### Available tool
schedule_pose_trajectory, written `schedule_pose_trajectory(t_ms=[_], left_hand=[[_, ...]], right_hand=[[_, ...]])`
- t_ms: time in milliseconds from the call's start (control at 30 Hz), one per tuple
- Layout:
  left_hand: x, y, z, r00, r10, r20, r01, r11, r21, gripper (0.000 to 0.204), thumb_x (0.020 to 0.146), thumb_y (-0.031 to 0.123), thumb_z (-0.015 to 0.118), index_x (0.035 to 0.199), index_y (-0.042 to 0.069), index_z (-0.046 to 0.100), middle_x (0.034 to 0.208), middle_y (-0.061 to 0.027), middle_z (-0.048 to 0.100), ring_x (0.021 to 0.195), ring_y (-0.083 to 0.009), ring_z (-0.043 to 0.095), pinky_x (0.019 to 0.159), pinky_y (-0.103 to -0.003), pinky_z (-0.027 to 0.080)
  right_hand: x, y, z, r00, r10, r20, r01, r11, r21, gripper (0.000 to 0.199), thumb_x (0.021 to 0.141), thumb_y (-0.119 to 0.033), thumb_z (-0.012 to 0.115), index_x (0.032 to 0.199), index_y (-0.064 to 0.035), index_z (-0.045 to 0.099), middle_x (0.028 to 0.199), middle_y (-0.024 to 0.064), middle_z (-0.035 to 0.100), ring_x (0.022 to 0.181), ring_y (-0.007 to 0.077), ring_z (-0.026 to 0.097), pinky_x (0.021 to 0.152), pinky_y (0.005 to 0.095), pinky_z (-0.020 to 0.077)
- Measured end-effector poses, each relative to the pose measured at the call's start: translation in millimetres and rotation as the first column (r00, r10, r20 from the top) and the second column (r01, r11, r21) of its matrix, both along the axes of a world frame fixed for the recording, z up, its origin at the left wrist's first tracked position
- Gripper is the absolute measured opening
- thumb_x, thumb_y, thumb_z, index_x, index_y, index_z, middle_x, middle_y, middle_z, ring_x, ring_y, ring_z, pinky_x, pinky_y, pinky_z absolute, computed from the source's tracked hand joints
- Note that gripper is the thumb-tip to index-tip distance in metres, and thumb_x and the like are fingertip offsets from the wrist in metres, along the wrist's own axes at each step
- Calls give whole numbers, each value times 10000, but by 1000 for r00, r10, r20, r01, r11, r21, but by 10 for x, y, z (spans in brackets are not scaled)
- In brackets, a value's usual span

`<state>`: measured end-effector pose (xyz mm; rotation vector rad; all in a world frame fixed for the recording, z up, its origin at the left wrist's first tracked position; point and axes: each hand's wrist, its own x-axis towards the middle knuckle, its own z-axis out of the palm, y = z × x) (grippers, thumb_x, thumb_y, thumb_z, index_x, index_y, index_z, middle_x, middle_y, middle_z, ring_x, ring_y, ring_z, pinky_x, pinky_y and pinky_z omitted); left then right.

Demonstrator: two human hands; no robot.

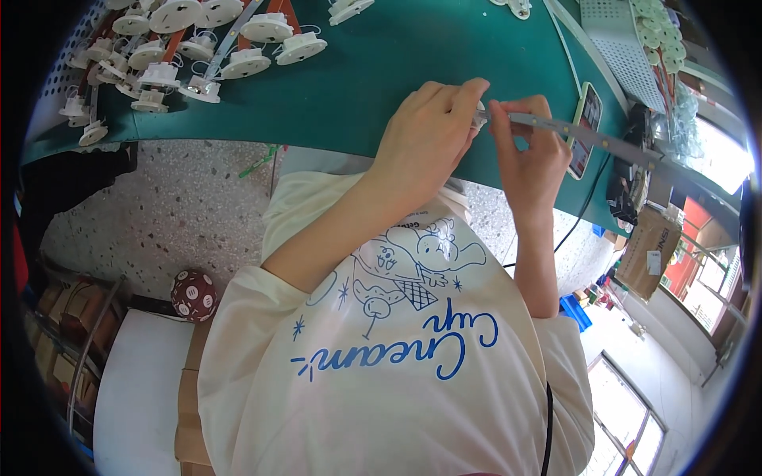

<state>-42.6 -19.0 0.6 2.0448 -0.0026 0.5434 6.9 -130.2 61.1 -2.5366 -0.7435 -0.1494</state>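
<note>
My left hand (427, 131) is closed over the green table, its fingers wrapped round a small white plastic part (479, 116), of which only a bit shows past the fingertips. Right beside it, my right hand (533, 151) pinches a thin LED strip (571, 132) between thumb and forefinger. The strip's near end points at the white part; whether the two touch I cannot tell. From my right hand the strip runs off to the right, blurred at its far stretch.
Several white round parts with wires and strips (246, 63) lie at the table's far left. A phone (586, 131) rests near the right edge. Behind it stands a white perforated basket (623, 55), with pale green discs (660, 36) beyond. A cardboard box (649, 252) sits lower right.
</note>
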Motion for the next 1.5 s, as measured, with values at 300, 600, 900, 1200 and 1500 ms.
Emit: schedule_pose_trajectory(t_ms=[300,600,900,1200,1500], left_hand=[[13,-14,-15,1000,-7,4,7,1000,-17,481,728,30,659,1166,51,461,941,-100,603,892,-267,565,751,-356,474],[-35,-2,20,999,32,-13,-33,999,-24,450,716,40,671,1123,28,481,1005,-112,550,917,-268,527,744,-340,477],[18,44,18,999,4,-34,-3,1000,12,325,713,27,655,1013,9,531,1013,-106,505,916,-271,509,749,-345,475],[-9,-26,-172,995,-42,-92,19,973,-230,270,712,31,656,965,47,564,958,-132,559,867,-305,534,757,-385,460],[-55,33,-4,999,-27,-22,24,990,-138,338,723,37,648,1032,42,511,996,-114,539,885,-301,531,746,-365,463]], right_hand=[[16,-83,-149,998,19,55,-26,993,116,113,780,-46,676,795,-19,568,732,79,642,616,178,652,548,249,503],[77,-259,-69,837,98,-539,142,912,385,130,822,3,630,935,42,578,849,92,638,811,125,636,716,212,512],[78,-34,60,953,1,-304,25,996,81,110,815,-25,642,904,33,613,798,61,641,780,98,615,695,220,499],[113,-64,61,955,68,-289,-58,997,43,78,784,-70,660,834,-15,641,778,123,649,709,243,650,627,306,487],[87,-84,36,933,212,-291,-165,970,178,61,821,-25,569,824,15,523,813,141,581,747,295,568,668,353,430]])
